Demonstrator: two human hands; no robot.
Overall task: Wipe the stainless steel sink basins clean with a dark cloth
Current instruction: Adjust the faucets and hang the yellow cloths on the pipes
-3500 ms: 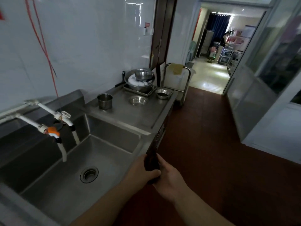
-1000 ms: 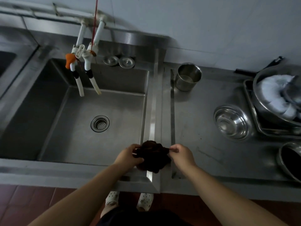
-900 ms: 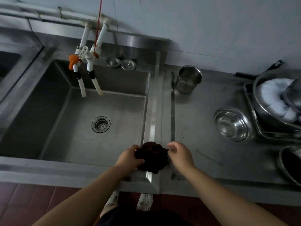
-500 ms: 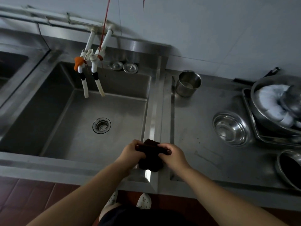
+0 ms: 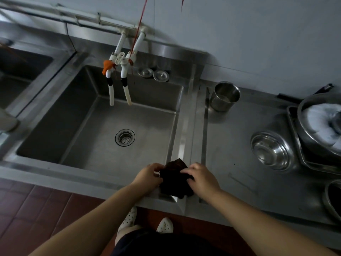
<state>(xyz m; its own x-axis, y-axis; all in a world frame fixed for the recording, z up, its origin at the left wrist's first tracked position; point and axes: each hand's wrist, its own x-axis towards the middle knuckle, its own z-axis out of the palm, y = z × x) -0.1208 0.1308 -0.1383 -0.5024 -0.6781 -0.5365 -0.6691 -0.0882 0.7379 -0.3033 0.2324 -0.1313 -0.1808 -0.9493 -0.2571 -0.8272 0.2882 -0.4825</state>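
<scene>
A person stands at a stainless steel bench (image 5: pixel 239 183), seen from above, with both bare forearms reaching in from the bottom of the frame. The left hand (image 5: pixel 148 175) and right hand (image 5: pixel 201 177) meet just below the centre of the picture, each with fingers curled onto a bunched dark cloth (image 5: pixel 174 179) held between them. The cloth sits over the raised steel divider at the near right corner of the sink basin (image 5: pixel 88 145), not down inside it.

The basin fills the centre left of the frame, with a round drain strainer (image 5: pixel 125 137) in its floor. Two white taps (image 5: pixel 120 78) hang over its far edge at upper centre, one with an orange handle. Just right of the taps, two small round metal lids (image 5: pixel 153 74) rest on the back ledge. Part of a second basin (image 5: pixel 20 71) shows at the far left.

On the flat bench to the right stand a steel cup (image 5: pixel 224 96) near the wall, a shallow steel bowl (image 5: pixel 271 150) at mid right, and a large pan (image 5: pixel 321 124) holding something white at the right edge. White perforated shoes (image 5: pixel 129 218) show on the red tiled floor (image 5: pixel 36 209) at the bottom.
</scene>
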